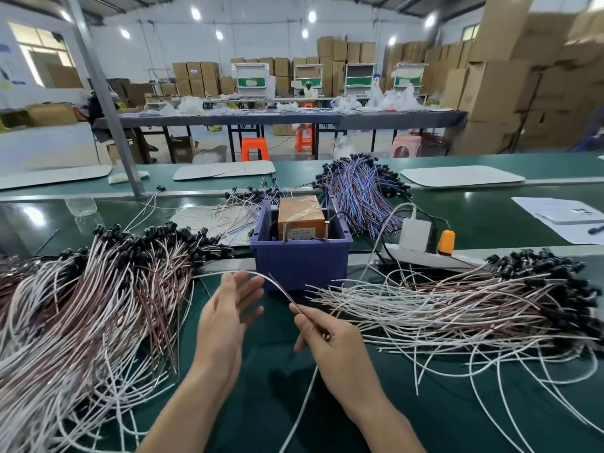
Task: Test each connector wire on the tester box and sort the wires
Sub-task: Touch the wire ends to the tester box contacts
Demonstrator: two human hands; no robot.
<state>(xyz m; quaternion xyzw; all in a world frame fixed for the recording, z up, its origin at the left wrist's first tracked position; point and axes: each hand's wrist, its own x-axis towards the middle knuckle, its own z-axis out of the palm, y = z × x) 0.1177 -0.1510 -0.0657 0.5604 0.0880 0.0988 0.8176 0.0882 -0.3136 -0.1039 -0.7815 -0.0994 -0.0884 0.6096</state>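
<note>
With the thin white-and-brown paired wire [277,285] pinched in the right hand [330,344] and arched over the straight, spread fingers [250,286] of the left hand [225,325], steer its end to the orange taped tester box [300,217] in the blue plastic bin [299,263] just beyond.

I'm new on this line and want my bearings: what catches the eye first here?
A left wire heap and a right wire heap sprawl over the bench. Between them, a blue bin holds the orange tester box. In front, the right hand pinches one wire beside the open left hand.
</note>
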